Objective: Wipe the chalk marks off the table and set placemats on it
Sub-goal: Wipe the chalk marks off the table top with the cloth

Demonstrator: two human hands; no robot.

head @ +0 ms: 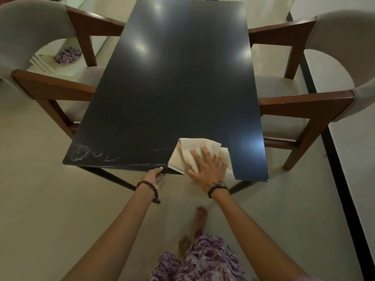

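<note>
From the head camera, my right hand (pixel 207 166) lies flat with fingers spread on the cream cloth (pixel 194 154), pressing it to the near edge of the dark table (pixel 178 88). The cloth looks light, soft and limp, so I judge palm pressure handles it better than a pinch; part of it hangs over the edge under my wrist. My left hand (pixel 155 177) curls its fingers on the table edge just left of the cloth, bracing. Chalk marks (pixel 91 155) remain well to the left of my grip, at the near corner. Beyond my fingers the top lies open; chairs (pixel 50 86) flank both sides. No placemats show.
</note>
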